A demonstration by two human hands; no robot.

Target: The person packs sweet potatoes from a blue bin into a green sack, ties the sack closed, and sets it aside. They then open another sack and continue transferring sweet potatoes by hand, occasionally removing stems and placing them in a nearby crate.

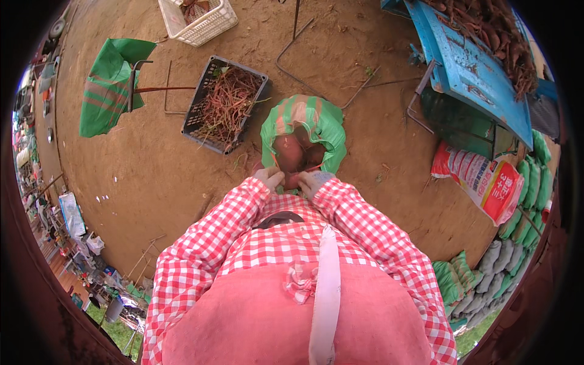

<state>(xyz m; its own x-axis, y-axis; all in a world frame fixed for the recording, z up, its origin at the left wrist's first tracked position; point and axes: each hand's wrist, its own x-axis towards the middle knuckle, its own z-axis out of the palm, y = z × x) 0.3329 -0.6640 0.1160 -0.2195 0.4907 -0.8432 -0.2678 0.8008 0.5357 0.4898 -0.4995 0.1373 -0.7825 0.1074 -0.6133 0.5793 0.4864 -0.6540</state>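
My left hand [269, 177] and right hand [313, 181] pinched the sack [332, 126] of tubers [289, 152]; left of it, a crate [196, 102] held roots [229, 102].

Brown dirt floor [146, 182] spreads across most of your frame, dotted with plant scraps [369, 72]. On it you have a white crate [210, 30] at the top, left of centre, a dark plastic crate [204, 141] below that, a green bag [331, 121] standing open at mid-frame, and green sacks [453, 280] at the lower right.
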